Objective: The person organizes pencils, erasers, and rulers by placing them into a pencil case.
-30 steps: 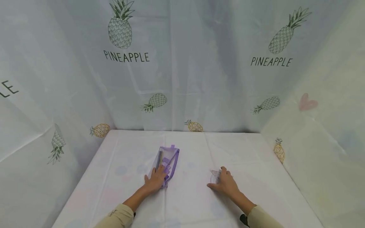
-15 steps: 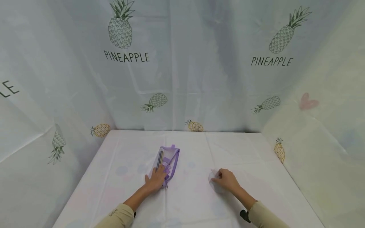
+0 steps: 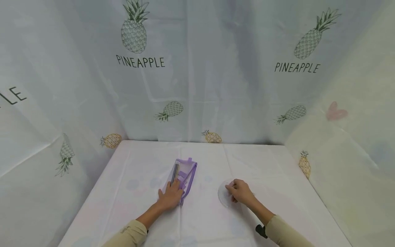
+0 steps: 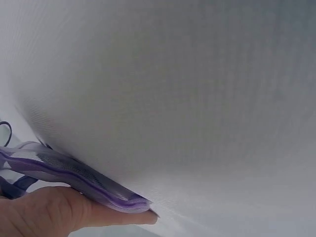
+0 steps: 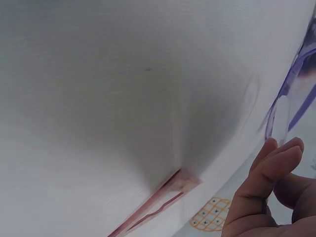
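Note:
My left hand (image 3: 169, 199) rests flat on a see-through purple-trimmed mesh pencil case (image 3: 192, 178), left of the table's middle. Several pencils (image 3: 175, 171) show through the mesh. In the left wrist view the straight thumb (image 4: 113, 216) lies along the case's purple edge. To the right, my right hand (image 3: 243, 192) pinches a clear round-edged plastic piece (image 3: 222, 196) between thumb and fingers. The right wrist view shows part of this clear piece (image 5: 281, 116) above the fingertips. A clear, pink-edged piece with a narrow pointed shape, like a set square (image 5: 163, 202), lies near that hand.
A white cloth with faint pastel spots covers the table (image 3: 148, 154). Behind it and on both sides hang curtains (image 3: 210, 85) printed with pineapples, right up to the table's edges. A dark band (image 3: 261, 231) sits at my right wrist.
My right hand has gone from spread fingers over the clear plastic to pinching it, and the round piece has shifted slightly left. The left hand has stayed on the pencil case.

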`<action>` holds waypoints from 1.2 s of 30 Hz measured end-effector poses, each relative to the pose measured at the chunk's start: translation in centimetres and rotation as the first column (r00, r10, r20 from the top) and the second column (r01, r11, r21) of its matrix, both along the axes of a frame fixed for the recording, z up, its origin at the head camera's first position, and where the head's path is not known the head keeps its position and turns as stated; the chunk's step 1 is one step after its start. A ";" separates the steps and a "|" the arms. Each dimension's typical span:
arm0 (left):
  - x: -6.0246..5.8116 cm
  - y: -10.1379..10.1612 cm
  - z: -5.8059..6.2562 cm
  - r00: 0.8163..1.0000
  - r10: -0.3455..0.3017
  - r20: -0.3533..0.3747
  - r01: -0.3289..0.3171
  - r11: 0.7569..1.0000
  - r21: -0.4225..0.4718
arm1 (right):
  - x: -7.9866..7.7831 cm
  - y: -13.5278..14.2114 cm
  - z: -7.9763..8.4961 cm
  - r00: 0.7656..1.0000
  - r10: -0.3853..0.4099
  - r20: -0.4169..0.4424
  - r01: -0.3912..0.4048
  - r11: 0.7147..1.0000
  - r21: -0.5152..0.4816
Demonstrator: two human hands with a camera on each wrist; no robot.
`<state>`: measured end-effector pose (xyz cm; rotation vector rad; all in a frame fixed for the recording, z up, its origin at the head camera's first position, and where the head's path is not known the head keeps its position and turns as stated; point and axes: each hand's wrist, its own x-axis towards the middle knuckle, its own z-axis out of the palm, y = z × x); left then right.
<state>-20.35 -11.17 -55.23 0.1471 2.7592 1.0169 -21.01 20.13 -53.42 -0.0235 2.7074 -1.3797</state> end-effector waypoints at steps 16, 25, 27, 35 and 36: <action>1.6 1.4 -1.1 0.979 0.033 -0.203 -0.073 0.978 -0.194 | -4.1 -8.3 -0.6 0.964 0.110 0.243 -0.003 0.915 -0.403; 1.6 1.3 -0.7 0.977 0.131 -0.168 -0.136 0.990 -0.019 | -4.7 -12.7 -1.1 0.926 0.199 0.321 0.016 0.828 -0.561; 1.7 1.2 -0.6 0.977 0.134 -0.164 -0.136 0.991 0.001 | -4.9 -13.5 -1.0 0.929 0.174 0.326 0.043 0.826 -0.562; 2.1 1.0 -0.2 0.978 0.110 -0.177 -0.116 0.993 -0.021 | -5.9 -16.0 -1.6 0.952 0.120 0.280 0.034 0.872 -0.488; 2.1 1.0 -0.1 0.979 0.108 -0.175 -0.113 0.993 -0.020 | -5.9 -16.3 -1.8 0.958 0.115 0.264 0.022 0.885 -0.465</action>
